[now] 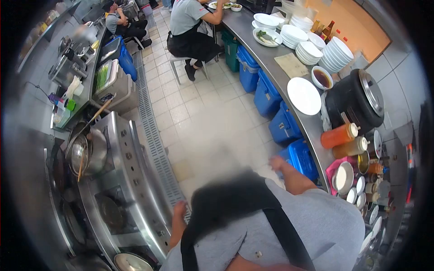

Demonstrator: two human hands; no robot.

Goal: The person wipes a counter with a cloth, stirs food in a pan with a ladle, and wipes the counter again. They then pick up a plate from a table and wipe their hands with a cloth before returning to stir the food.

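Note:
My left hand [180,209] hangs low beside the steel stove [135,180], near its front edge and the floor drain grate [158,140]. Its fingers are mostly hidden behind the hand, and nothing shows in it. My right hand [277,163] is held out near a blue lidded bin [302,156] under the counter. Its loosely spread fingers look empty. On the stove a large metal pot [97,151] holds a strainer [77,151] and long-handled tools. On the counter are a white plate [304,96] and a bowl of dark sauce [322,77].
Along the right counter stand stacked white bowls [337,54], a black soup warmer [350,99] and sauce bottles [337,135]. More blue bins [266,92] line its underside. One person [192,27] sits ahead on a stool; another [122,22] sits further back left. Tiled floor [194,108] runs between.

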